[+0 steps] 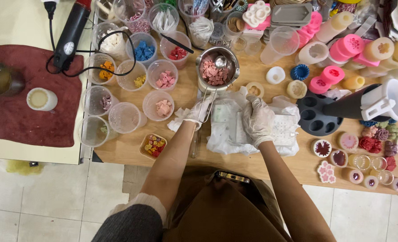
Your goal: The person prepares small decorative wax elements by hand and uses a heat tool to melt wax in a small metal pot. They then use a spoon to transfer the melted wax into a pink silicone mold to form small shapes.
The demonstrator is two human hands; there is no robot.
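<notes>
left gloved hand (pixel 195 113) grips the wire handle of a small steel melting pot; right gloved hand (pixel 257 117) presses on crumpled white plastic wrapping.

both hands wear thin translucent gloves. the left one is closed around the long wire handle (pixel 206 105) of the small steel melting pot (pixel 217 69), which sits on the wooden table (pixel 270 163) just beyond the hands and holds pink wax chunks with a metal spoon resting in it. the right hand lies curled, fingers bent down, on the crumpled white plastic wrapping (pixel 235 130) spread in front of the person; whether it pinches the sheet i cannot tell. left of the pot stand clear plastic cups (pixel 163 74) with coloured wax pieces. a black round mould tray (pixel 315 117) lies to the right, near pink silicone moulds (pixel 333 74). a dark red cloth (pixel 15 112) covers the far left side table.
</notes>
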